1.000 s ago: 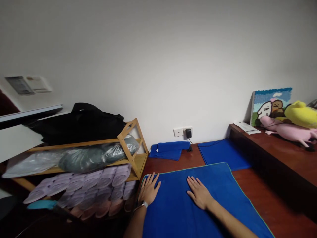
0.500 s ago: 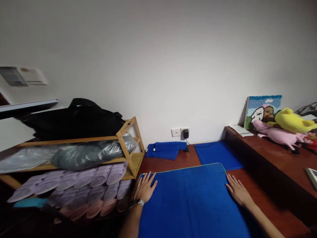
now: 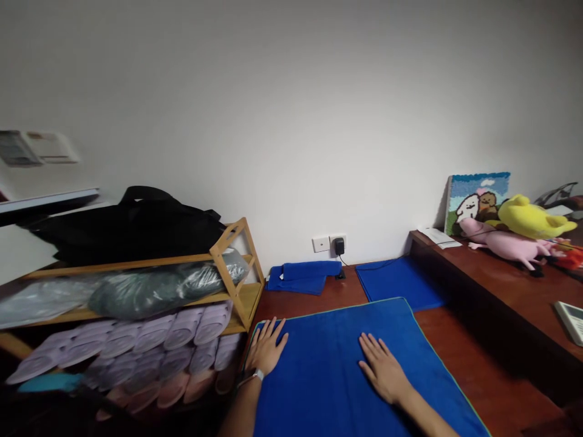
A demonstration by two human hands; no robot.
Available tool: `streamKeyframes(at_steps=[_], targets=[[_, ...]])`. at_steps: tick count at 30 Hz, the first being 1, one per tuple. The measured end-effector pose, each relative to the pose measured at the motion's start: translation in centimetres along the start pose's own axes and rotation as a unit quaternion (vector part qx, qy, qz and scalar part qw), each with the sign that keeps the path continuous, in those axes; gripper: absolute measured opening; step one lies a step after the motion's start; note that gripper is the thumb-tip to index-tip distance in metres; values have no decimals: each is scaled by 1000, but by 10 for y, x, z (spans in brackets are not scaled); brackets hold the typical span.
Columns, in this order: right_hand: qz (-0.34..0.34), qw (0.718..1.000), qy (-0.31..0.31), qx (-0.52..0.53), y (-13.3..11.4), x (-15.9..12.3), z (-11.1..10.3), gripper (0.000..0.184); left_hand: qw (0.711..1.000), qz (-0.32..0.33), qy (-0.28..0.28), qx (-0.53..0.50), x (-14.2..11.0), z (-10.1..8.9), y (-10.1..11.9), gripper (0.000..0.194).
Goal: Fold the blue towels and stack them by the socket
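A large blue towel (image 3: 328, 364) with a pale green edge lies spread out on the reddish-brown wooden desk (image 3: 483, 376). My left hand (image 3: 266, 347) rests flat on the towel's far left corner, fingers spread; a watch is on that wrist. Palm down, my right hand (image 3: 383, 370) lies over the right-middle part of the towel with its fingers stretched out. Neither hand grips anything. Behind the towel lie a folded blue cloth (image 3: 303, 276) on the left and a flat blue cloth (image 3: 398, 282) on the right.
To the left stands a wooden rack (image 3: 237, 273) with a black bag (image 3: 136, 224) and several purple slippers (image 3: 214, 321). A black plug (image 3: 339, 246) sits in the wall socket. On the raised ledge at right are plush toys (image 3: 510, 243), a picture (image 3: 478, 200) and a calculator (image 3: 569, 321).
My right hand has moved left from the towel's right edge to lie on its surface. My left hand stays at the far left corner. The view has shifted slightly.
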State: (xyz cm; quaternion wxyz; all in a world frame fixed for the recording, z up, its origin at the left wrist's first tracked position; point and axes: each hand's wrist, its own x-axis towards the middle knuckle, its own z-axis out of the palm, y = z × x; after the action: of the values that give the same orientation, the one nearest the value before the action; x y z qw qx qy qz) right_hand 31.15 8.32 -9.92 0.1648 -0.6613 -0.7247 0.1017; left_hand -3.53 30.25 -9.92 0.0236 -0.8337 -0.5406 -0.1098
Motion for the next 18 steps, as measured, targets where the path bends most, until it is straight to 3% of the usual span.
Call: streamKeyframes(at_steps=[6,9,14,18], targets=[[155,986,30,-57,115,-48,-25,72,1000,1,14,-1,0,4,0,56],[205,975,35,-72,155,-65,-34,71,1000,3,18,-4,0,6,-2,57],[205,974,46,-81,163,-70,-36,71,1000,0,12,-22,3,2,-3,58],[210,974,40,-73,155,-68,-38,73,997,12,65,-41,-2,-13,2,54]])
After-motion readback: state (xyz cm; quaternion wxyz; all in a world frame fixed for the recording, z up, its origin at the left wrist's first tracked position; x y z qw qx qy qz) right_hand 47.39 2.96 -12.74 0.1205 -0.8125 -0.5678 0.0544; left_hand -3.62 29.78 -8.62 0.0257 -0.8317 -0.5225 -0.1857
